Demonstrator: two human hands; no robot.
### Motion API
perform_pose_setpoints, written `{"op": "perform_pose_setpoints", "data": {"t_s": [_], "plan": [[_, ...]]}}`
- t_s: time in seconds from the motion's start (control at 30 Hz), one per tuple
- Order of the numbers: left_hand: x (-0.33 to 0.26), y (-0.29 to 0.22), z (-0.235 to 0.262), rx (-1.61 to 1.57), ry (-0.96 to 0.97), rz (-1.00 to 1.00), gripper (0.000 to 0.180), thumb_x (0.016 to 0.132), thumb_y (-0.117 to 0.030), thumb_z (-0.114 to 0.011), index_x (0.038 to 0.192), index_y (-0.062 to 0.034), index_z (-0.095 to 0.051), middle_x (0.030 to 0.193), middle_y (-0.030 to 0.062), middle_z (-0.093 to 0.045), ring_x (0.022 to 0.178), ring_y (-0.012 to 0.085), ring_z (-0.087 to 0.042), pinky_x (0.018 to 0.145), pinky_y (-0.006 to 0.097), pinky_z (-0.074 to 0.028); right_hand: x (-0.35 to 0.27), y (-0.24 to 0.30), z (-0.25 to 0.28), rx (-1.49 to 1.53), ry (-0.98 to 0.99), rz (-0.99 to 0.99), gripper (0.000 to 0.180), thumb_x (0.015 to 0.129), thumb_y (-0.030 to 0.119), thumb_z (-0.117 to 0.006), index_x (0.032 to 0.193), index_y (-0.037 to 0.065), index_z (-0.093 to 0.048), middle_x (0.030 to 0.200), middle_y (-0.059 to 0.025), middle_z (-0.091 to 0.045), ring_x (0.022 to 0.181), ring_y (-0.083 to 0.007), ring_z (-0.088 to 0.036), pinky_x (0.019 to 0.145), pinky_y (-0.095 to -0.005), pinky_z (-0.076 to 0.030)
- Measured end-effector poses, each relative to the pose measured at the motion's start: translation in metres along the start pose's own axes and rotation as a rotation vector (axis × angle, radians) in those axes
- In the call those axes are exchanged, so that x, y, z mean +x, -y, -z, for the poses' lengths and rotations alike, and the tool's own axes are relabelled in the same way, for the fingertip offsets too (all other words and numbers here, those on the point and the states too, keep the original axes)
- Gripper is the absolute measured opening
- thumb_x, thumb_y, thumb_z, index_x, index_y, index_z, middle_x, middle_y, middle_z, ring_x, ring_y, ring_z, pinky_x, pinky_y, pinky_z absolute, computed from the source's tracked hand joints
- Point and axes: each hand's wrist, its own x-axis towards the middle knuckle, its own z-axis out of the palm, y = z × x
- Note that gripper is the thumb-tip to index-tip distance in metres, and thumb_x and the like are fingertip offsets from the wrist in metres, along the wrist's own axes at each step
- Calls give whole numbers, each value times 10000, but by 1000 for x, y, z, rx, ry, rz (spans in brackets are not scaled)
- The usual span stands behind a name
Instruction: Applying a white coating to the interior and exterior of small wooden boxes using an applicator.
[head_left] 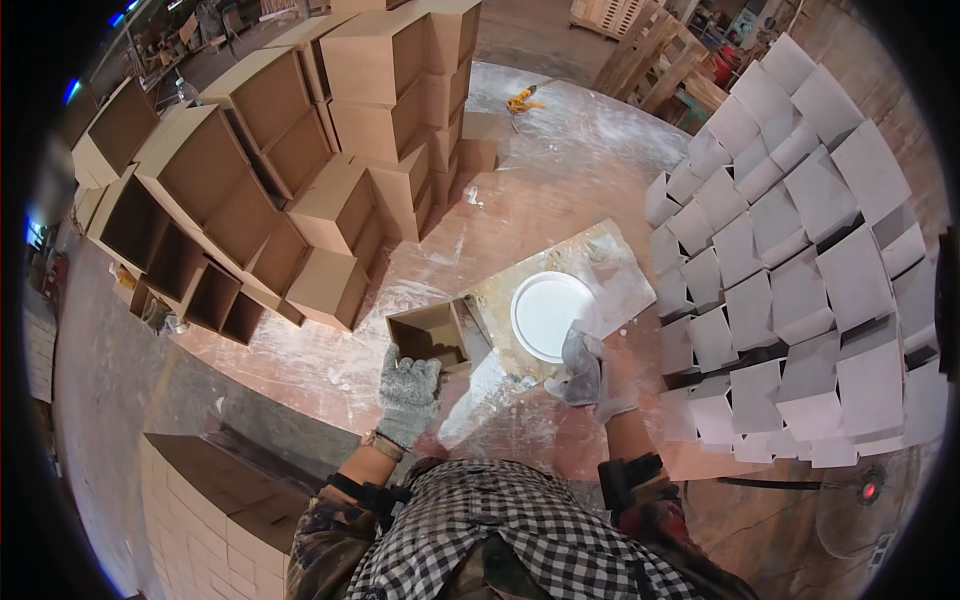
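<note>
My left hand (pixel 408 400), in a grey knit glove, grips the near wall of a small brown open-topped box (pixel 470 331). The box is tilted, so its hollow inside shows. Right of it, a round white dish (pixel 550 310) of white liquid or paste stands on a stained board (pixel 621 262). My right hand (pixel 585 375), in a grey glove smeared with white, is at the dish's near right rim. Its thumb is apart from its bent fingers, and nothing can be made out between them; the fingers overlap the rim.
Brown boxes (pixel 375 60) are stacked high along the table's left side. Rows of whitish-grey coated boxes (pixel 780 240) stand stacked on the right. A yellow-handled tool (pixel 522 101) lies at the table's far edge. A fan (pixel 862 505) is at lower right, pale boxes (pixel 200 510) at lower left.
</note>
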Motion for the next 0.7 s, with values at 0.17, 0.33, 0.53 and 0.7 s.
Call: {"op": "perform_pose_setpoints", "data": {"t_s": [0.17, 0.33, 0.53, 0.7], "plan": [[-3, -9, 14, -71, 80, 35, 301, 743, -205, -675, 1006, -83, -593, 844, 92, -607, 878, 289, -573, 1016, 521, -338, 43, 13, 0, -1013, 5, 255, 263, 845, 207, -547, 997, 22, -657, 1024, -142, -645, 954, -265, -616, 837, -338, -483], [-18, 1, 12, -57, 69, 15, 417, 723, -165, -693, 1116, -94, -571, 1126, 106, -590, 1229, 339, -448, 1053, 509, -324, 81, -8, 2, -1563, -98, 365, 260, 776, 198, -555, 936, 32, -676, 1097, -237, -608, 988, -379, -598, 853, -410, -478], [-22, 2, 4, -93, -29, 31, 379, 704, -113, -696, 1064, -92, -581, 1088, 98, -600, 1202, 345, -473, 998, 511, -388, 87, -4, 7, -1537, -22, 318, 257, 774, 199, -555, 902, 23, -692, 963, -221, -660, 917, -383, -628, 809, -416, -494], [-23, 0, -2, -129, -70, 52, 356, 682, -85, -690, 1025, -94, -598, 1084, 92, -602, 1195, 345, -478, 982, 502, -406, 94, 15, 28, -920, -51, 162, 246, 788, 136, -576, 953, -6, -691, 887, -190, -692, 816, -293, -669, 733, -341, -508]]}}
